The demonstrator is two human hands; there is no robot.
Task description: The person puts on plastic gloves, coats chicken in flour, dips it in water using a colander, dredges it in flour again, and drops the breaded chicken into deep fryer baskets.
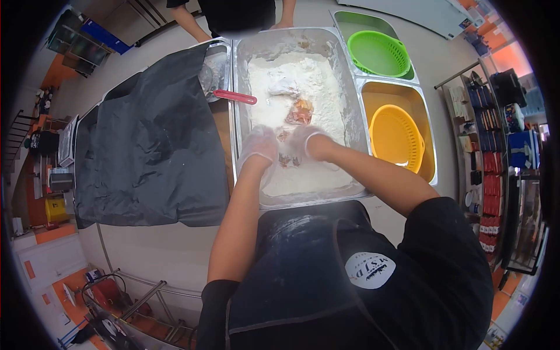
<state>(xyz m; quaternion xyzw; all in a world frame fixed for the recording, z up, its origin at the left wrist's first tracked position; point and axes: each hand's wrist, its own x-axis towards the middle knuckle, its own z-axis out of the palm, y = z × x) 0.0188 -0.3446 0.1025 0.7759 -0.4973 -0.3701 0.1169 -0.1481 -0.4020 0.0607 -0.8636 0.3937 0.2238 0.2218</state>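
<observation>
The person's dark apron (286,280) meets the near edge of a metal tub (349,87) spread with flour (318,70). Inside, towards the near half, the left hand (260,146) is by the tub's left edge and the right hand (310,144) nearer its middle, both in thin clear gloves. Their fingers are partly hidden in flour, so I cannot tell how far they are closed or whether they hold anything. A partly coated piece of meat (286,160) lies between the hands; a barer reddish piece (300,112) sits just beyond, near the tub's centre. A red handle (235,97) crosses the left edge, beside a black sheet (151,146). Off the right edge is a yellow basket (396,139); by the far right corner, a green basket (378,53). Another person (236,14) stands at the far edge.
</observation>
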